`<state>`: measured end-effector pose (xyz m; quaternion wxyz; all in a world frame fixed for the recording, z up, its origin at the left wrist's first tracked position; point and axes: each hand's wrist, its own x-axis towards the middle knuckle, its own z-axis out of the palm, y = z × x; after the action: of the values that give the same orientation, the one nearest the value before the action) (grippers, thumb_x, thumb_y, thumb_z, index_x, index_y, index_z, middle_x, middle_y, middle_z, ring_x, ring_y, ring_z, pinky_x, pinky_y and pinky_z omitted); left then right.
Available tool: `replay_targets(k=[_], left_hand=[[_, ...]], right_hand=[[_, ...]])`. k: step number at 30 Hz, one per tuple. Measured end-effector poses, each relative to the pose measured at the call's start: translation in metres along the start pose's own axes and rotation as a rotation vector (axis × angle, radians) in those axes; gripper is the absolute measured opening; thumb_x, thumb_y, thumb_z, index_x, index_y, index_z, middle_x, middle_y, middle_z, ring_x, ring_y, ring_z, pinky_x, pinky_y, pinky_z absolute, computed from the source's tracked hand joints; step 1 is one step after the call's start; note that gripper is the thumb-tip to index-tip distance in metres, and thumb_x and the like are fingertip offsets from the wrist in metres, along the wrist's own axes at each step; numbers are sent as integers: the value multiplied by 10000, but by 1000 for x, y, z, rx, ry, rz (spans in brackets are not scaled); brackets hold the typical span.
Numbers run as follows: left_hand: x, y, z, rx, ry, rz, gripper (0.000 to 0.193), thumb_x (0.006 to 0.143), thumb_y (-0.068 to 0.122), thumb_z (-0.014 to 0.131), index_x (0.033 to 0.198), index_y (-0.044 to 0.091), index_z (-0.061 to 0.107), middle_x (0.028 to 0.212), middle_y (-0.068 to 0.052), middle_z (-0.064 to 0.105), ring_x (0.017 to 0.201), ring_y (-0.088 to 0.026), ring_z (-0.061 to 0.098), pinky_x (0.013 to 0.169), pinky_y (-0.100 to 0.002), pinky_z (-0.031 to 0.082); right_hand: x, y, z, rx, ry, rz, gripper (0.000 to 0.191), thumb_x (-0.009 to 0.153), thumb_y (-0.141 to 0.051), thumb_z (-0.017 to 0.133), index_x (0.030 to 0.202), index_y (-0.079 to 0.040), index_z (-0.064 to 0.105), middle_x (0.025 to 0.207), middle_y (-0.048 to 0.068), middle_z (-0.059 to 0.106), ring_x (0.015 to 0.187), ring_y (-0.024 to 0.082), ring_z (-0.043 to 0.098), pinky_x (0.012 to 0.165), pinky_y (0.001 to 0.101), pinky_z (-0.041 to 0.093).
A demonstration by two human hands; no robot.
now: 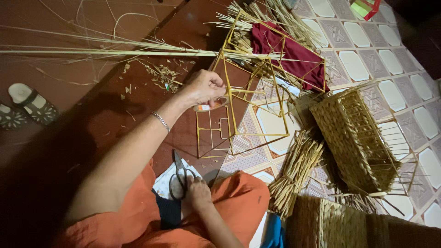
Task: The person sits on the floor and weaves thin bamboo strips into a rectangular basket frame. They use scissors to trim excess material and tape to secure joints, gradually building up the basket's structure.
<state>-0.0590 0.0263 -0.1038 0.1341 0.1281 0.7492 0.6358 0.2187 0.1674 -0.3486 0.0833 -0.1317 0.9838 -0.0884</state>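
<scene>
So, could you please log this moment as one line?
left hand: holds tape roll at wire frame | right hand: on scissors, lap | woven basket right of frame
</scene>
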Motion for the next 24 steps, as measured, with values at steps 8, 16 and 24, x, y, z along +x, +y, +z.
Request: replay_targets(k=[8, 16, 24], left_hand=[[9, 12, 7, 262, 110, 113, 248, 852, 299, 793, 857, 53, 761, 702, -63, 729, 558, -124, 667, 533, -298, 532], [3, 27, 2, 302, 142, 180, 247, 824, 310, 752, 948, 99, 785, 889, -79, 784, 766, -188, 735, 728, -355, 571], [4, 33, 7, 233, 70, 72, 249, 864, 284, 717, 1049, 127, 772, 931, -47, 786, 803, -144, 742, 706, -321, 588]], right_hand=[[10, 0, -34, 233, -64, 66, 541, 776, -367, 799, 1169, -81, 561, 1046, 206, 719, 914, 419, 699, 794, 525, 552], [30, 5, -51, 468, -137, 222, 598, 686, -275, 871, 1152, -83, 548, 891, 173, 741, 867, 384, 722, 778, 473, 574], [7, 18, -58, 1314, -202, 387, 497, 904, -108, 770, 1324, -13, 523, 904, 116, 686, 755, 234, 607, 616, 332, 469]])
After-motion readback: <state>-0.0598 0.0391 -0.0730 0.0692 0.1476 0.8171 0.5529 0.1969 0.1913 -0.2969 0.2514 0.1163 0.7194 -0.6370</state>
